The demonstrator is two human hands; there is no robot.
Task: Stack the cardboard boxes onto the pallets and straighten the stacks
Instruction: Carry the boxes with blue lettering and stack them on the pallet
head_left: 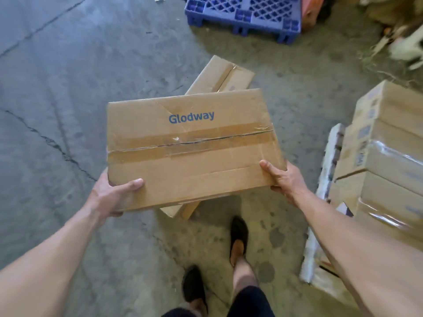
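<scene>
Glodway box (190,170) matt creased cardboard, tape (190,140) glossy brown. floor (57,88) rough cracked concrete. pallet (242,18) blue plastic. stacked boxes (398,106) under glossy film (399,156).

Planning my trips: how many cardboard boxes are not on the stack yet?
2: the Glodway box held by the left hand and right hand; a second box on the floor beneath it, partly covered. More may be hidden.

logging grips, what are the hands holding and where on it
The Glodway box, by its two near corners: left hand at one, right hand at the other.
</scene>
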